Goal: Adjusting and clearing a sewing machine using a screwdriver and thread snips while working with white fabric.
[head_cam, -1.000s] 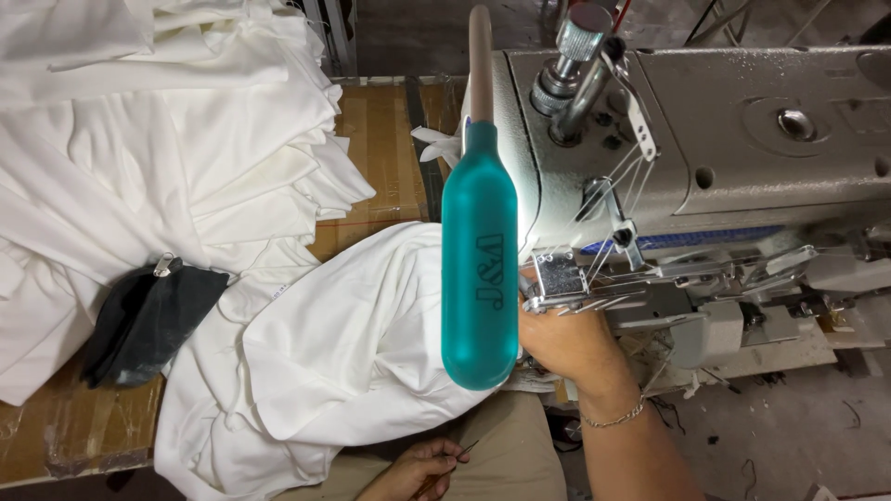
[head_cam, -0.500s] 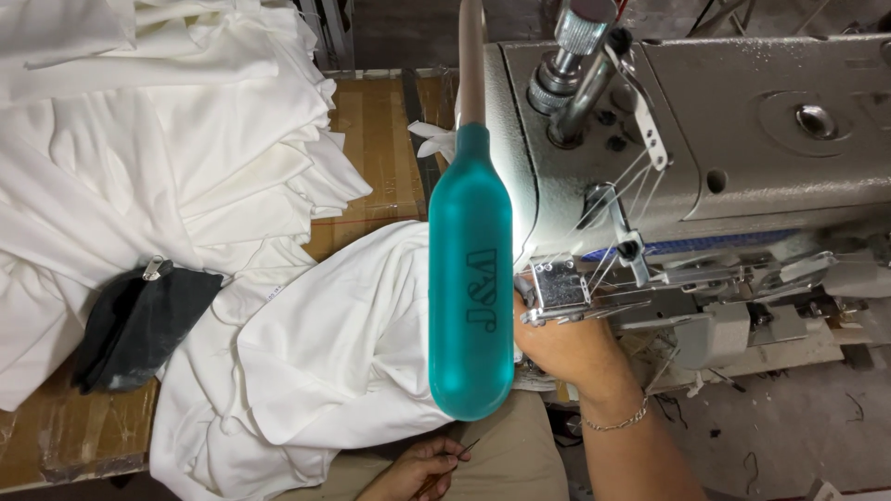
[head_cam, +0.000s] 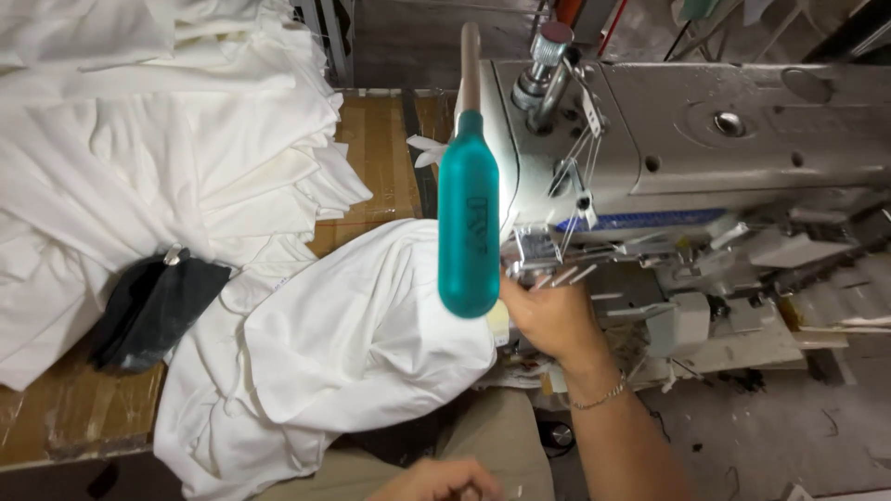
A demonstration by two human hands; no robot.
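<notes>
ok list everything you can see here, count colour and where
sewing machine: one, grey-white, upper right
teal handle: one, teal on a pale stem, hanging in front of the machine, centre
white garment: one, white, bunched at the needle area, centre
pile of white fabric: one heap, white, upper left
dark pouch: one, black, on the pile's lower edge, left
wooden table: one, brown, under the fabric
bracelet: one, thin metal, right wrist
right hand: at the presser foot, on the garment
left hand: bottom edge, grip unclear

Worn wooden bench (head_cam: 376, 139) with taped front edge, above grey, littered concrete floor (head_cam: 780, 436), under even light.
</notes>
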